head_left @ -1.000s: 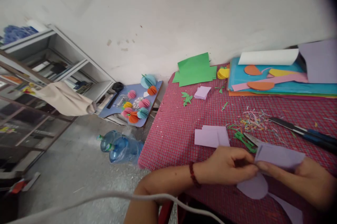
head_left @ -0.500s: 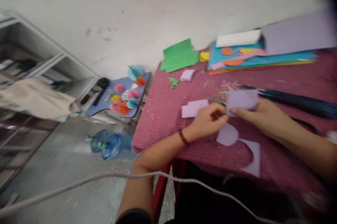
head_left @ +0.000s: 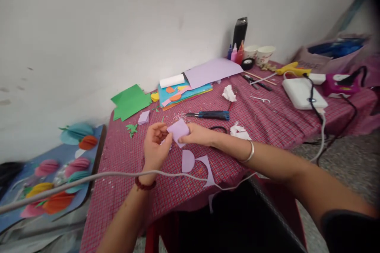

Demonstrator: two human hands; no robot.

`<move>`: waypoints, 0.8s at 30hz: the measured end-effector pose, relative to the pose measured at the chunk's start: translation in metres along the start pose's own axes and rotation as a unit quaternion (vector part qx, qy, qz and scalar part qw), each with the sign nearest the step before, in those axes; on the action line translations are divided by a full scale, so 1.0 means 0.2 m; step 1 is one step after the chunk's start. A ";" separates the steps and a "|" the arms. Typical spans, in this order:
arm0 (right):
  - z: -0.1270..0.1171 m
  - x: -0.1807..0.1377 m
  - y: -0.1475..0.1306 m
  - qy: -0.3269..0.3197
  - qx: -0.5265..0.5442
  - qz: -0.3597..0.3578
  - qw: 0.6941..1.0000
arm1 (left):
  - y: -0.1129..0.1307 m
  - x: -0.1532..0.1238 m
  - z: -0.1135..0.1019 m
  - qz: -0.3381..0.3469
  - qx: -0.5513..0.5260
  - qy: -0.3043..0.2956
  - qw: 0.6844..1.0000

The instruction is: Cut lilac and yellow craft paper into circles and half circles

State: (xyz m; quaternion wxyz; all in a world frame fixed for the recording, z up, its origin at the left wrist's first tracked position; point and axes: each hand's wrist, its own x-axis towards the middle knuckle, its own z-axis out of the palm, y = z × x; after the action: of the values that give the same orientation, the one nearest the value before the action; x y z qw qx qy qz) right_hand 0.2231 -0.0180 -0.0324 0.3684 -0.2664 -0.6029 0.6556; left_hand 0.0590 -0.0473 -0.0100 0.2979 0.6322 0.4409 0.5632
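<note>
Both my hands hold one small lilac paper square (head_left: 178,130) above the red checked tablecloth (head_left: 267,114). My left hand (head_left: 156,146) pinches its left edge with closed fingers; my right hand (head_left: 197,136) grips its lower right edge. Just below them lie a lilac half-circle (head_left: 187,160) and a lilac offcut with a curved cut (head_left: 208,169). A blue-handled craft knife (head_left: 209,115) lies beyond my right hand.
Green paper (head_left: 130,101), a stack of coloured sheets (head_left: 184,90) and a large lilac sheet (head_left: 212,71) lie by the wall. Cups (head_left: 263,53), a dark flask (head_left: 240,31), a yellow glue gun (head_left: 292,69) and a white box (head_left: 303,92) stand at right. Paper fruit shapes (head_left: 56,166) lie on a blue board at left. A grey cable (head_left: 74,183) crosses the foreground.
The view has swung right and pulled back, bringing the table's right end into sight. Both hands have kept hold of the lilac square, which sits smaller and squarer between them.
</note>
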 end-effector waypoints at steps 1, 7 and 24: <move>-0.01 0.00 0.00 0.013 -0.020 -0.005 1.000 | -0.01 -0.01 0.00 0.034 0.041 0.022 0.998; -0.02 0.01 0.00 0.041 -0.134 -0.046 0.989 | -0.10 -0.05 0.01 -0.006 0.075 0.000 0.997; 0.02 -0.02 0.04 0.021 -0.200 -0.019 0.979 | -0.12 -0.07 0.02 -0.200 -0.188 0.049 0.960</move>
State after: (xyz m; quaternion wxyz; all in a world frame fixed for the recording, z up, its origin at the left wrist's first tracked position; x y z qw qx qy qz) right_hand 0.2204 -0.0235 -0.0403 0.3323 -0.3368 -0.7191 0.5090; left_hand 0.0576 -0.0482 -0.0385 0.4959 0.4359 0.4582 0.5950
